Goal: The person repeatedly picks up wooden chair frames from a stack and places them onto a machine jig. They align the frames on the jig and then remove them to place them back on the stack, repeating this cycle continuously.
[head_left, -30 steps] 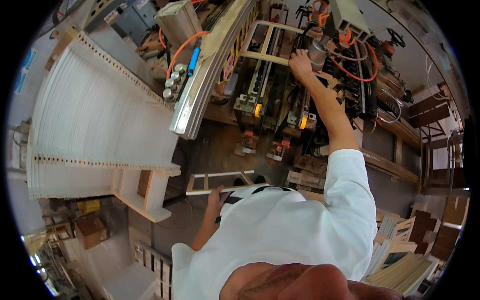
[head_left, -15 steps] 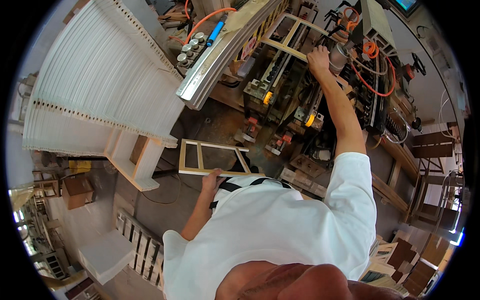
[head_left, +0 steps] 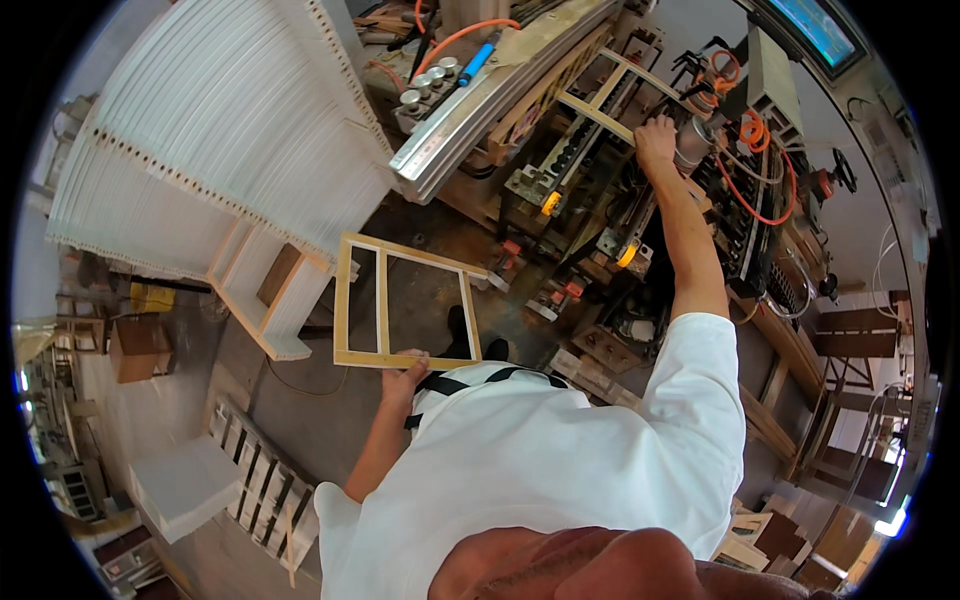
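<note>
My left hand [head_left: 402,378], at the waist, is closed on the near rail of a light wooden frame [head_left: 343,300]. Two inner crossbars divide this frame, and it hangs tilted over the floor in front of me. Stretched far forward, my right hand [head_left: 657,148] is closed at the near right corner of a second wooden frame [head_left: 597,116]. That second frame lies across the rails of a machine [head_left: 560,150], beside a metal cylinder [head_left: 694,143]. My right fingertips are partly hidden.
A thick metal beam [head_left: 510,75] with a blue marker [head_left: 478,62] on it borders the machine on the left. Tall stacks of white frames [head_left: 210,150] stand at my left. Orange hoses [head_left: 765,205] loop on the right. A screen [head_left: 815,30] is at the upper right.
The frame in my left hand has swung up and left, so more of its face shows. My right hand stays at the frame on the machine. The whole view has shifted slightly.
</note>
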`<control>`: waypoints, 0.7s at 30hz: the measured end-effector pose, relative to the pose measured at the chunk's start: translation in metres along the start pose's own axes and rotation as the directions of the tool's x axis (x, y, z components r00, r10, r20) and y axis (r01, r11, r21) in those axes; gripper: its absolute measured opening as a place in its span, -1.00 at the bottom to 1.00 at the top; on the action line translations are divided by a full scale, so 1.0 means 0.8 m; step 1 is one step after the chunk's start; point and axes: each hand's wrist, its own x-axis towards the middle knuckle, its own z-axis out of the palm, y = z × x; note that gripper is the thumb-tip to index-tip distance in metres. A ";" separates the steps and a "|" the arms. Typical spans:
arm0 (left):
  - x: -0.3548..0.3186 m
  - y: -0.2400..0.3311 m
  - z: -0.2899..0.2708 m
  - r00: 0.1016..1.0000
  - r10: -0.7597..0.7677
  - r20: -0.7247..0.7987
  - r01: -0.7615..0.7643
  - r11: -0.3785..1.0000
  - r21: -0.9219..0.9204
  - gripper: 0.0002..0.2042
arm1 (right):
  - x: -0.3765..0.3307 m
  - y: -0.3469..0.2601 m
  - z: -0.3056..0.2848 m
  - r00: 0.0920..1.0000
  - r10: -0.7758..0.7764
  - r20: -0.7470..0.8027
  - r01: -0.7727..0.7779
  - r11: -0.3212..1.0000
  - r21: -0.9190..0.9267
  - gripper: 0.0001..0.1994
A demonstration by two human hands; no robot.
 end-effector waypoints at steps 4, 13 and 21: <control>-0.016 -0.010 -0.053 0.981 0.147 0.122 -0.142 0.989 -0.049 -0.81 | 0.013 0.006 0.024 0.996 0.011 -0.093 -0.012 1.000 -0.018 -0.86; -0.138 0.129 -0.204 0.919 0.394 0.026 -0.378 0.858 0.348 -0.76 | 0.012 -0.006 -0.002 0.999 0.004 0.046 0.001 0.994 -0.109 -0.66; -0.072 0.206 -0.406 0.780 0.537 -0.321 -0.577 0.816 -0.036 -0.52 | 0.009 -0.045 -0.059 0.902 0.053 -0.428 0.025 0.984 0.175 -0.51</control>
